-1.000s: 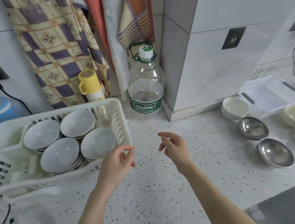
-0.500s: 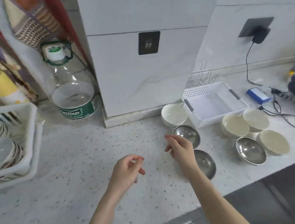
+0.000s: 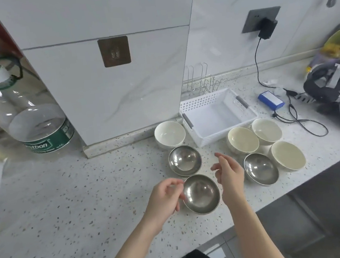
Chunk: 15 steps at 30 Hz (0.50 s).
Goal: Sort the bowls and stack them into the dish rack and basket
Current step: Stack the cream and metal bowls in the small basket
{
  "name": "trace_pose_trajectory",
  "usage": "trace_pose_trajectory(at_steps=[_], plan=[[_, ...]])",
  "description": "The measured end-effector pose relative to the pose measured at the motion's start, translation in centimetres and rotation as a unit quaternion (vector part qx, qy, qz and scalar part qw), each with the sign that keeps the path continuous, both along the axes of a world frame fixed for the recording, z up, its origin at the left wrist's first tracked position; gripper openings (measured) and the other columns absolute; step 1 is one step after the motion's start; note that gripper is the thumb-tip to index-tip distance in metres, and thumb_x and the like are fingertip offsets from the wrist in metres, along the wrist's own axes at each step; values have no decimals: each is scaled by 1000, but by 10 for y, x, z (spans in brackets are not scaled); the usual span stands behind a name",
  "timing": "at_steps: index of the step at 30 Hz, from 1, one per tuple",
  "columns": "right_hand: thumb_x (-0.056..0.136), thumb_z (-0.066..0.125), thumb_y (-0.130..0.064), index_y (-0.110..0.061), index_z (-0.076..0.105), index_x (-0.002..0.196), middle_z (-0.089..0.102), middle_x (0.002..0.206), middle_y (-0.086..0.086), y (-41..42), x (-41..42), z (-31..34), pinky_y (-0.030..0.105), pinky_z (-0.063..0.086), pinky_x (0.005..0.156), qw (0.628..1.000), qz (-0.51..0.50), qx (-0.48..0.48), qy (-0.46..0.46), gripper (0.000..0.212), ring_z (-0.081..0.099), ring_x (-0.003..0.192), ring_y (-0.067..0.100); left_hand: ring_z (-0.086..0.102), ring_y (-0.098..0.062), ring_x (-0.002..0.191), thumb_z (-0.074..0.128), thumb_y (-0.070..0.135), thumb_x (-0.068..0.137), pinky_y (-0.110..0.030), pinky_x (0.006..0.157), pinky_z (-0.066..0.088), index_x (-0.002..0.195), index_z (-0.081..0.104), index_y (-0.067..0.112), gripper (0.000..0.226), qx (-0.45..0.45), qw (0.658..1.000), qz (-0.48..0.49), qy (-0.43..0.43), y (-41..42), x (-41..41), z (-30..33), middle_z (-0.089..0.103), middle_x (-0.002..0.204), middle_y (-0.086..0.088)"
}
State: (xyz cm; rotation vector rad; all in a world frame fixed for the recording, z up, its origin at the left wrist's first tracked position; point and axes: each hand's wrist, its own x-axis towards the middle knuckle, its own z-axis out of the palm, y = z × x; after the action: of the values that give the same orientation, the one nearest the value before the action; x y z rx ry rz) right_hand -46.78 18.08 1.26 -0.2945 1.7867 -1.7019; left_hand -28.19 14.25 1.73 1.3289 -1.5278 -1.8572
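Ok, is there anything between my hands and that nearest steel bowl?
Nothing visible. The nearest steel bowl sits on bare counter, with the left hand at its left rim and the right hand just beside its right rim. The second steel bowl lies behind it, out of the way.

A pale speckled stone surface (image 3: 67, 205) runs beneath white marbled wall tiles (image 3: 107, 12). A square pillar (image 3: 107, 93) juts forward, bearing a brown switch plate (image 3: 114, 51). Grey floor tiles (image 3: 316, 213) show below the edge.
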Motion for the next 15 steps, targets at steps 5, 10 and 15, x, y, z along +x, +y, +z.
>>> trace_pose_trajectory(at_steps=[5,10,15], plan=[[95,50,-15,-18,72,100,59,59,-3,16,-54,-14,14,40,50,995,-99,15,-2,22,45,46,2,51,-6,48,57,23,96,-17,47,42,106,65,27,14,6,1000,5,5,5,-54,0,73,72,8],[97,47,-28,-26,63,112,68,80,-5,45,-147,-32,31,46,74,958,-47,161,231,22,63,78,15,47,-5,46,56,31,97,-18,47,39,115,61,25,20,5,999,22,-24,-2,-140,-15,74,77,6],[98,44,-31,-24,53,131,60,88,-5,69,-259,-30,37,41,76,903,-33,288,318,35,55,84,23,55,-3,73,51,50,92,-30,67,43,142,35,23,58,25,991,5,-130,-12,-230,-34,69,96,5]])
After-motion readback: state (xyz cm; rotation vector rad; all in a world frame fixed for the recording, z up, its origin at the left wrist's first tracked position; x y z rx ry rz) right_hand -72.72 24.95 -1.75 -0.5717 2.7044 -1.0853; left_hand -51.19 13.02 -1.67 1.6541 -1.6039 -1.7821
